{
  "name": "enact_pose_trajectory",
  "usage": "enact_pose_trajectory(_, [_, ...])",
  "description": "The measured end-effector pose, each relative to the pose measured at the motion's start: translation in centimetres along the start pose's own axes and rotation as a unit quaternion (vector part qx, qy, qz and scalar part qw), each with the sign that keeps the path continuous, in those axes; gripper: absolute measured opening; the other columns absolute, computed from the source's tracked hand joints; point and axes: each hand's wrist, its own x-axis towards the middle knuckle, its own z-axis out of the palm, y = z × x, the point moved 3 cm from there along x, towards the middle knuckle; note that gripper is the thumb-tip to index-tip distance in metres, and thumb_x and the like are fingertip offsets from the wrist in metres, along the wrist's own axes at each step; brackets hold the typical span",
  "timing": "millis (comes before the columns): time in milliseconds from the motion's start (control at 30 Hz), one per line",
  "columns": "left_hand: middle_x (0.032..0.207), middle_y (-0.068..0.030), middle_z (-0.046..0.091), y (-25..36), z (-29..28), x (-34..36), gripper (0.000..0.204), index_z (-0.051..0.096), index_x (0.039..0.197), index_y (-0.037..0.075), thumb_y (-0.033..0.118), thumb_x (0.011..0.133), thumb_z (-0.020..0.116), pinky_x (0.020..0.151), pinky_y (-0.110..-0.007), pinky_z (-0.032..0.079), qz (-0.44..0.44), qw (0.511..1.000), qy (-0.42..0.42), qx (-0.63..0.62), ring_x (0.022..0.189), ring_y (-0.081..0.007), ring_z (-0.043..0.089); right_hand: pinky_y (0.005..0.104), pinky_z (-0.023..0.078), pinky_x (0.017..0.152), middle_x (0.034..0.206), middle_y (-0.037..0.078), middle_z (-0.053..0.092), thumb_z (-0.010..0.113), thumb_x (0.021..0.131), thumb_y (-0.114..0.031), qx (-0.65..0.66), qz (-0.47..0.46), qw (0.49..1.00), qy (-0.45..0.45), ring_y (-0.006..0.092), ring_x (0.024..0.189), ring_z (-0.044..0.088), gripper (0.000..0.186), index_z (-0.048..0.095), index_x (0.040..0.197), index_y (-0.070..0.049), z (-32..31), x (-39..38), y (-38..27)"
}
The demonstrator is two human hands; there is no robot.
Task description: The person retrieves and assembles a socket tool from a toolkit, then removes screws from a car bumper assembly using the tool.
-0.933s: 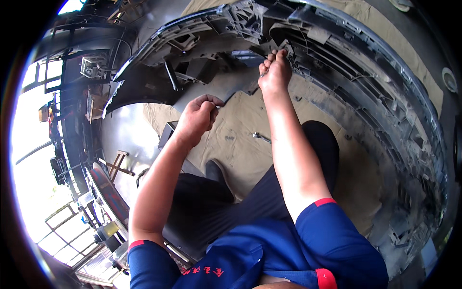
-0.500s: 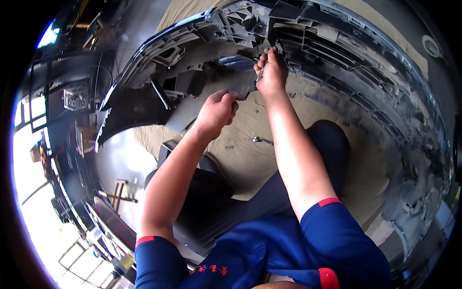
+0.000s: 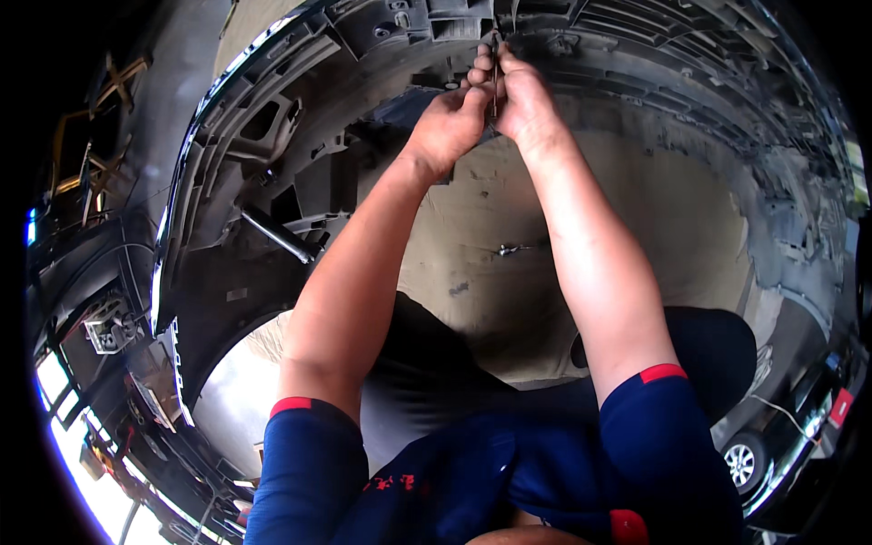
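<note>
The inner side of a large dark car bumper (image 3: 627, 73) curves around in front of me. Both my hands are side by side at its far middle part, where brackets and slots sit. A thin, dark rod-like tool (image 3: 496, 77) stands nearly upright between them. My right hand (image 3: 527, 100) is closed around it, fingertips up by the bumper. My left hand (image 3: 451, 127) is closed too, thumb and fingers against the right hand's fingers; what it grips is hidden. The rod's far tip is lost among the dark parts.
Beige cloth (image 3: 472, 213) covers the floor inside the bumper's curve. On it lies a small shiny metal tool (image 3: 510, 249). A dark tube (image 3: 280, 234) sticks out at the left. My dark-trousered legs (image 3: 436, 381) are folded nearby. A car wheel (image 3: 743, 461) shows at the lower right.
My left hand has moved up and right to meet my right hand. The view has shifted, so the bumper sits higher in the picture and the small tool appears further right.
</note>
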Motion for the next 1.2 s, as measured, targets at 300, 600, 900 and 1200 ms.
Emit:
enact_pose_trajectory(300, [0.075,-0.0036,0.065,0.8,-0.2,1.4,0.037,0.072,0.105,0.001,0.034,0.094,0.059,0.066,-0.031,0.049,0.050,0.995,-0.085,0.020,0.068,-0.0156,0.059,0.0358,0.053,0.091,0.118,0.007,0.074,0.054,0.104,-0.028,-0.408,-0.003,0.911,0.056,0.0188,0.098,0.067,0.031,0.070,0.122,-0.008,-8.2,-4.0,-0.6])
enact_pose_trajectory(600, [0.069,0.0003,0.048,1.0,0.8,1.8,0.049,0.059,0.130,-0.002,0.036,0.098,0.060,0.053,-0.027,0.031,0.033,0.985,-0.121,-0.118,0.057,-0.0104,0.037,0.0543,0.044,0.101,0.135,0.014,0.056,0.066,0.088,-0.014,-0.898,0.024,0.440,0.017,0.0362,0.128,0.050,0.034,0.064,0.122,-0.011,-20.6,-20.8,9.7])
enact_pose_trajectory(900, [0.067,0.0006,0.051,1.2,0.3,1.4,0.053,0.065,0.124,-0.002,0.043,0.097,0.063,0.054,-0.028,0.033,0.035,0.990,-0.090,-0.100,0.057,-0.0103,0.039,0.0332,0.049,0.085,0.098,0.007,0.067,0.058,0.093,-0.008,-0.237,0.140,0.961,-0.029,0.0174,0.090,0.063,0.028,0.060,0.120,0.000,-11.3,-21.0,6.3])
enact_pose_trajectory(1200, [0.065,0.0032,0.047,1.9,0.5,1.1,0.040,0.068,0.118,0.001,0.034,0.096,0.060,0.051,-0.028,0.031,0.010,0.988,-0.082,-0.129,0.054,-0.0093,0.037,0.0298,0.049,0.088,0.107,-0.001,0.066,0.067,0.099,-0.018,-0.476,-0.166,0.864,-0.018,0.0094,0.098,0.061,0.025,0.064,0.119,-0.003,-0.9,-18.1,1.2])
